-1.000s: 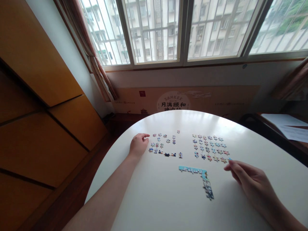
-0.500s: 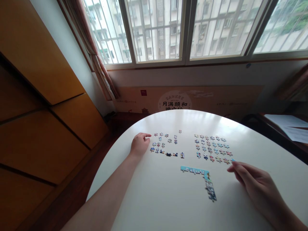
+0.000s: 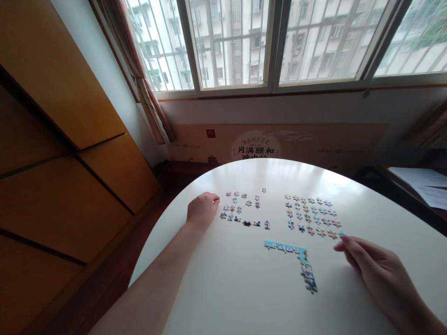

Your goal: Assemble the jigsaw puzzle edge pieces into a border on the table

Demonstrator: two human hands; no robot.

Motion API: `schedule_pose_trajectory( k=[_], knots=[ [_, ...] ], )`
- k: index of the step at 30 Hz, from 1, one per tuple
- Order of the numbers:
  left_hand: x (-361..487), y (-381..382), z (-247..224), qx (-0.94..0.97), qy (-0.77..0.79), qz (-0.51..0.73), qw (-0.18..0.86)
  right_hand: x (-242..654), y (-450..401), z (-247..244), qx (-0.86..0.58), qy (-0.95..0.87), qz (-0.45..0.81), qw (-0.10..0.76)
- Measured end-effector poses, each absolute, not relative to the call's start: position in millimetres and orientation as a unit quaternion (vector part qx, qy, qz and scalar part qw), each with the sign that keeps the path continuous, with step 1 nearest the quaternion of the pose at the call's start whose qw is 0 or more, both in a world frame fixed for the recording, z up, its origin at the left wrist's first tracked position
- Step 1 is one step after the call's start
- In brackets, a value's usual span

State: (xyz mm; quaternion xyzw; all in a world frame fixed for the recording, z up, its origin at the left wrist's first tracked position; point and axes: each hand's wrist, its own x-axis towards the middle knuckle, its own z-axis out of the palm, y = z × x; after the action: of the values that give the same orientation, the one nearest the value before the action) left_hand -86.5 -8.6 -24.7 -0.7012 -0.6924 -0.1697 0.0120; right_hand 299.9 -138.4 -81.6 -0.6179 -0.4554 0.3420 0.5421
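On the white table (image 3: 223, 279), my left hand (image 3: 203, 208) rests at the left edge of a loose group of jigsaw pieces (image 3: 239, 209), its fingers curled together. Whether anything is between those fingertips is hidden. To the right, my right hand (image 3: 372, 260) has thumb and fingers pressed together. It is beside a small blue jigsaw piece (image 3: 342, 234) at the end of the lowest row of the right-hand group of pieces (image 3: 310, 216); what its fingers hold, if anything, cannot be made out. Between the hands lies a joined corner strip of puzzle (image 3: 285, 247), light blue along its top and darker down its right side.
One piece (image 3: 264, 190) lies apart at the back. Beyond the table's far edge are a printed banner (image 3: 307, 144) and a barred window (image 3: 233, 46). Wooden cabinets (image 3: 104, 200) stand on the left, and papers (image 3: 419, 179) lie at the far right.
My left hand's fingers have drawn in from a more stretched pose. The whole view has shifted slightly; my right hand and the pieces keep their places.
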Motion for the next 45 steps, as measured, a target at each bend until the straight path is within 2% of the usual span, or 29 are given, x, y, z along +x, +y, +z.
schedule_pose_trajectory(
  k=[19, 37, 42, 45],
  knots=[
    [-72, -14, -28, -0.775, -0.615, -0.136, 0.057, 300, -138, -83, -0.605, -0.466, 0.348, 0.543],
    [-74, -10, -31, -0.764, -0.625, -0.146, 0.062, 296, -137, -78, -0.604, -0.480, 0.329, 0.545],
    [-72, -9, -28, -0.765, -0.627, -0.134, 0.064, 292, -137, -67, -0.602, -0.525, 0.307, 0.517],
    [-71, -7, -28, -0.763, -0.629, -0.134, 0.069, 291, -138, -56, -0.568, -0.629, 0.283, 0.449]
  ],
)
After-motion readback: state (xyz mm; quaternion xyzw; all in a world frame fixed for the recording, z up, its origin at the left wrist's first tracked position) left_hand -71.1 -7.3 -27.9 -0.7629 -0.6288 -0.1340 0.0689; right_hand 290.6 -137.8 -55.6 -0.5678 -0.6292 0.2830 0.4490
